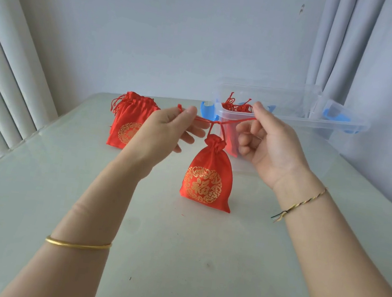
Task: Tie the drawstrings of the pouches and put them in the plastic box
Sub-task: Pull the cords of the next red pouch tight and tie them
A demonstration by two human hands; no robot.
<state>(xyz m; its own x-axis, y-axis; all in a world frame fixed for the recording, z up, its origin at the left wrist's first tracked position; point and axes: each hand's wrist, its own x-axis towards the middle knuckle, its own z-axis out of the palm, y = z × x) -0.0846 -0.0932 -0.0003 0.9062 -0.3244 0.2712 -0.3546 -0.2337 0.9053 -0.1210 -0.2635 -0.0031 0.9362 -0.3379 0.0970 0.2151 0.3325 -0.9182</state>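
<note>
Left hand [167, 129], right hand [267, 143] pinch satin pouch's [207, 175] drawstrings [236, 120]

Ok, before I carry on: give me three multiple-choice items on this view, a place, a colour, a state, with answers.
1. The pile of pouches on the table lies where from the held pouch? A) to its left B) to its right C) under it
2. The clips on the plastic box are: A) green B) blue C) yellow
3. The held pouch's mouth is: A) gaping open B) cinched shut C) inside out
Answers: 1 A, the pile sits left of it; 2 B, blue shows at the box's rim; 3 B, the neck is gathered while the left hand and right hand pinch the drawstrings.
</note>
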